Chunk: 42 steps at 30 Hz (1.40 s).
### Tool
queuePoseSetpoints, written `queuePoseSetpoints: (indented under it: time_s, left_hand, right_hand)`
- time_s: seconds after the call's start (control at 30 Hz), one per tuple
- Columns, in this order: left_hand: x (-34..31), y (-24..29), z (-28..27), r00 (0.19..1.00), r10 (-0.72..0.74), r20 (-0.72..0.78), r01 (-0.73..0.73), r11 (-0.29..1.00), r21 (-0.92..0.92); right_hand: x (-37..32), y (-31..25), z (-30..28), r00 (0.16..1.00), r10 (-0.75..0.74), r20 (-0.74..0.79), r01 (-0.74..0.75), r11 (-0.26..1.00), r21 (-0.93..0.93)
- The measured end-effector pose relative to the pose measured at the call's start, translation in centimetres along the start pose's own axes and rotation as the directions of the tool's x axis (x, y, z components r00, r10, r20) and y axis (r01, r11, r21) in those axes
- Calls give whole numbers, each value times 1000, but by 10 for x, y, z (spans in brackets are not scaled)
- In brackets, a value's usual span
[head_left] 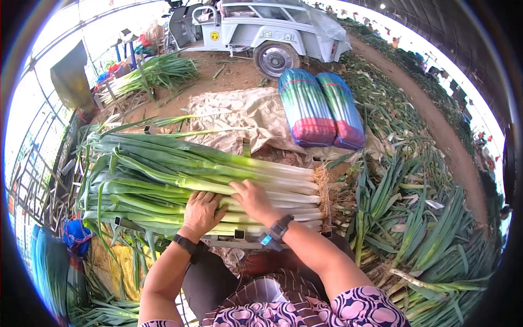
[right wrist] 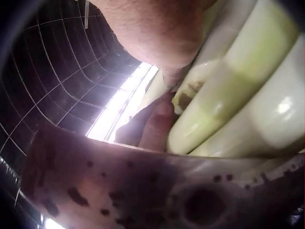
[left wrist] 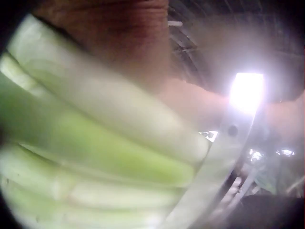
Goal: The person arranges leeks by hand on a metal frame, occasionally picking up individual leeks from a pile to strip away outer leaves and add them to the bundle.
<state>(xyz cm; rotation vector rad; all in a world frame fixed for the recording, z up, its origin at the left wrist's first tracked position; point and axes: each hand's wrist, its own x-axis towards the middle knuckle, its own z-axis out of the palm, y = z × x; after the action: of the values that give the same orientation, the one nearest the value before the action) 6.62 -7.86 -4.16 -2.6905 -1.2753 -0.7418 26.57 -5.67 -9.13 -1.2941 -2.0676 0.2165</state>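
A broad layer of leeks [head_left: 163,180] lies across a metal frame in front of the person, green leaves to the left, white stems and roots to the right. The left hand [head_left: 203,214] rests on the near leeks, fingers extended over them. Just right of it, the right hand [head_left: 252,201] lies on the pale stems, its fingertips partly hidden. Pale stalks [left wrist: 109,129] fill the left wrist view beside the blurred left hand [left wrist: 124,43]. In the right wrist view, the right hand [right wrist: 157,33] is against thick stems [right wrist: 238,71].
Two wrapped leek bundles [head_left: 308,109] lie on the ground beyond, beside a crumpled sheet [head_left: 234,109]. A grey three-wheeled vehicle [head_left: 272,32] stands behind them. Loose leeks [head_left: 430,234] cover the ground at right; another pile [head_left: 158,73] is at the back left. Blue-wrapped leeks [head_left: 49,267] stand at near left.
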Motion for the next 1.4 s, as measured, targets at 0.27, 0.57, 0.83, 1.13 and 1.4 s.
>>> queuePoseSetpoints:
  time_s: [0.27,0.57,0.83,1.13,1.4]
  left_hand:
    - [-8,1,-2,997,-16,-78,18,1000,21]
    - [16,-7,-7,997,38,-72,-27,990,139]
    - [16,-13,-8,1000,-11,14,11,1000,15]
    - [23,-26,5,999,-51,14,50,999,20]
    - [27,-29,12,997,-53,-62,54,998,16]
  right_hand:
    - [-54,41,-32,988,139,-69,-148,978,-146]
    - [-62,43,-32,989,149,-24,-151,980,-132]
    - [-101,89,-75,972,229,-62,-237,929,-284]
    - [-67,92,-86,973,232,4,-225,947,-227]
    - [-50,105,-63,991,131,-5,-131,987,-93]
